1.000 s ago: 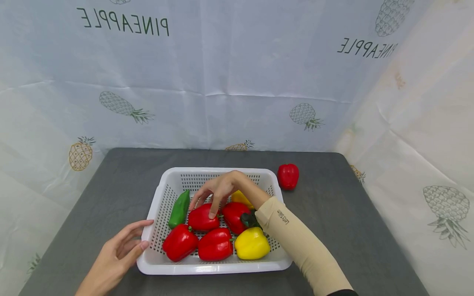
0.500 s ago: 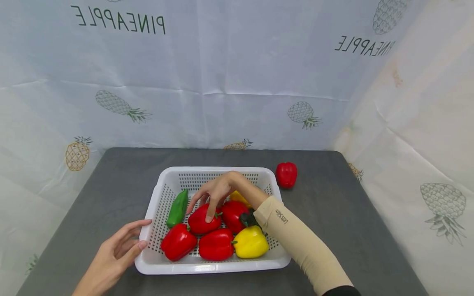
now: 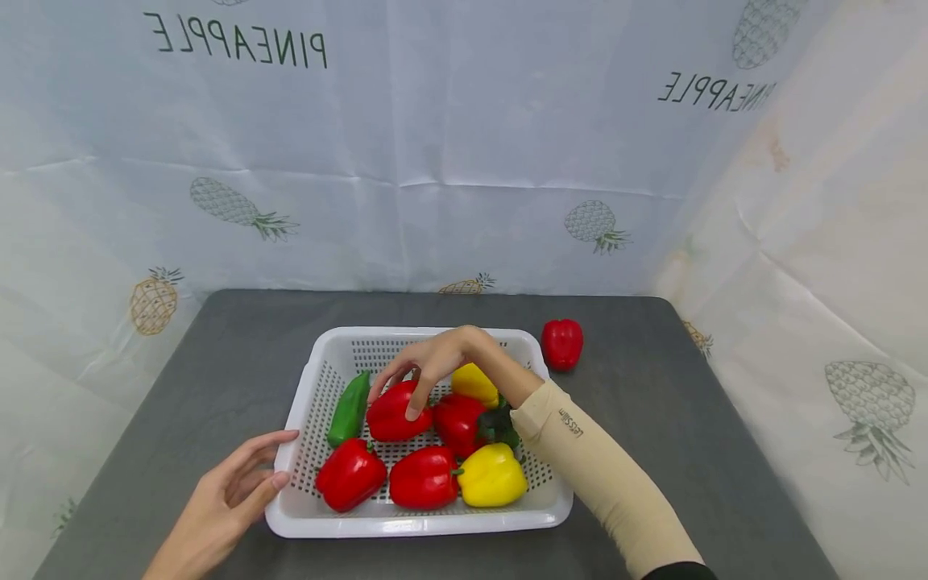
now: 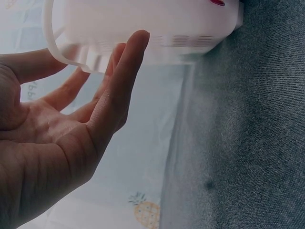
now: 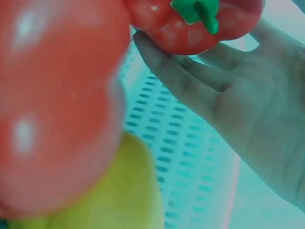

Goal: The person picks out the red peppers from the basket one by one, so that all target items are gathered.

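Note:
My right hand (image 3: 428, 362) reaches into a white perforated basket (image 3: 413, 528) and grips a red bell pepper (image 3: 391, 415), thumb on its near side and fingers round the far side. In the right wrist view that bell pepper's green stem (image 5: 206, 15) faces the camera. My left hand (image 3: 225, 499) is at the basket's left end, fingers loosely bent, thumb and fingertips right at the rim. A long green pepper (image 3: 350, 411) lies left of the held one. Two more red bell peppers (image 3: 351, 475) and a yellow bell pepper (image 3: 495, 477) line the front.
Another red bell pepper (image 3: 457, 425), a second yellow one (image 3: 474, 383) and a dark green item (image 3: 499, 427), partly behind my forearm, fill the basket's right side. Outside, a red bell pepper (image 3: 561, 345) stands on the grey table (image 3: 652, 419). A pineapple-print curtain (image 3: 435, 145) hangs behind.
My right hand has moved up and slightly back, bringing the red bell pepper away from the front row. The left hand stays at the basket's rim.

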The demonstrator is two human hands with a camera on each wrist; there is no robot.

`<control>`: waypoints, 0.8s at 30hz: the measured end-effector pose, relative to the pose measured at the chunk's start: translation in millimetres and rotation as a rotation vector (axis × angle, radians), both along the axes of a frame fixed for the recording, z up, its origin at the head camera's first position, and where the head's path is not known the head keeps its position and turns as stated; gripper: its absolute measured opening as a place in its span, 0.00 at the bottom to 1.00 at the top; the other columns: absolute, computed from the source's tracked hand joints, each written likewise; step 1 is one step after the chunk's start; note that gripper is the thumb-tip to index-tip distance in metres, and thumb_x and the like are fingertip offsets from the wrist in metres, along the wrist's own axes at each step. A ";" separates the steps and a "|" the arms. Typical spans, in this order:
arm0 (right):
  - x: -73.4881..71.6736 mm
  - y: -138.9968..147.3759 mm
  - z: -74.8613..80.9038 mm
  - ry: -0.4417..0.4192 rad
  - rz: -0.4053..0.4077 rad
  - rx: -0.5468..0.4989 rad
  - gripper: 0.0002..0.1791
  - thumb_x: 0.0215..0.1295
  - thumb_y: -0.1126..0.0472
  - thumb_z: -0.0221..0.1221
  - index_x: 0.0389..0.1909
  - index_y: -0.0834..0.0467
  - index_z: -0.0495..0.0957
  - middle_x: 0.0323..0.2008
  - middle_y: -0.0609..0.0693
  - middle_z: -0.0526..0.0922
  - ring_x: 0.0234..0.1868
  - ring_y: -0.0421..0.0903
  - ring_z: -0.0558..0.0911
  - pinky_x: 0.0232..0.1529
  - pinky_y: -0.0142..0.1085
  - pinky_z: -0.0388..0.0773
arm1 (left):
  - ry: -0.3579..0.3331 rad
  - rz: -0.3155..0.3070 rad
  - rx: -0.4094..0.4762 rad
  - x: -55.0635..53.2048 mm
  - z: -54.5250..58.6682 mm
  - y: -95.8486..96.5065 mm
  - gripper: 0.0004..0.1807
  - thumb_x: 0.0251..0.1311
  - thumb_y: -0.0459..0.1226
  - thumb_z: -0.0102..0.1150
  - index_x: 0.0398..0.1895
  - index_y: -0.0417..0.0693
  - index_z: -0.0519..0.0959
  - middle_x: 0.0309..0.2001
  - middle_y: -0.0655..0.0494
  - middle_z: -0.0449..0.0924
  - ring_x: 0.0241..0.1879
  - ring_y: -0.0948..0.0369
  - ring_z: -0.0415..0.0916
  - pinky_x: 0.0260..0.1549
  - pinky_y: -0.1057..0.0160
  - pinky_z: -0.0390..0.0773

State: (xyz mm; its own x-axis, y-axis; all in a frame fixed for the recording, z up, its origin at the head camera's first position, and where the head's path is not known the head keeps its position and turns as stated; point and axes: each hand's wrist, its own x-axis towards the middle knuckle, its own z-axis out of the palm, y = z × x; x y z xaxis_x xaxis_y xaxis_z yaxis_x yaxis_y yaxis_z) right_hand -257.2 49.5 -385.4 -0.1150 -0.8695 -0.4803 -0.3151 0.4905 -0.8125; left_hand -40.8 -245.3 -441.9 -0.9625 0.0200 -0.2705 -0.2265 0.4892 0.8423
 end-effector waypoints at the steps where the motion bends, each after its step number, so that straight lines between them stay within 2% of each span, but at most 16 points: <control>1: -0.3 2.4 2.6 -0.001 -0.006 -0.017 0.40 0.60 0.59 0.71 0.76 0.54 0.74 0.68 0.50 0.81 0.62 0.40 0.82 0.61 0.40 0.88 | 0.001 0.000 0.000 -0.2 -0.1 0.2 0.35 0.76 0.47 0.66 0.81 0.53 0.66 0.67 0.40 0.80 0.57 0.54 0.88 0.48 0.53 0.92; 7: 1.8 21.0 19.3 0.002 -0.051 -0.058 0.40 0.62 0.59 0.70 0.77 0.53 0.72 0.72 0.50 0.78 0.66 0.43 0.79 0.62 0.41 0.87 | -0.012 0.001 0.016 0.3 -1.3 0.1 0.36 0.76 0.47 0.66 0.82 0.52 0.65 0.68 0.40 0.78 0.60 0.51 0.87 0.49 0.52 0.92; 14: 5.5 45.3 36.3 0.051 -0.098 -0.120 0.41 0.61 0.59 0.71 0.77 0.54 0.71 0.71 0.53 0.79 0.68 0.48 0.79 0.61 0.44 0.88 | 0.002 0.004 0.027 1.2 -3.0 -1.6 0.35 0.75 0.45 0.67 0.81 0.52 0.66 0.65 0.41 0.80 0.55 0.60 0.87 0.47 0.53 0.92; 24: 13.4 85.9 49.4 0.112 -0.200 -0.169 0.40 0.63 0.61 0.71 0.77 0.55 0.71 0.70 0.54 0.80 0.66 0.52 0.81 0.60 0.46 0.89 | 0.015 0.001 0.042 2.5 -3.9 -1.1 0.34 0.76 0.44 0.66 0.81 0.52 0.66 0.65 0.41 0.80 0.52 0.65 0.87 0.46 0.53 0.93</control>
State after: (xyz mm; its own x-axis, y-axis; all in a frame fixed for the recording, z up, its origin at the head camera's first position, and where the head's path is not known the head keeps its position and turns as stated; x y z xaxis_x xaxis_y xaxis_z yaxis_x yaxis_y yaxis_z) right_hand -243.7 135.3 -336.0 -0.3364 -0.8911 -0.3047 -0.3186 0.4122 -0.8536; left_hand -38.3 -246.4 -445.8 -0.9664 0.0301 -0.2554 -0.2146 0.4533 0.8651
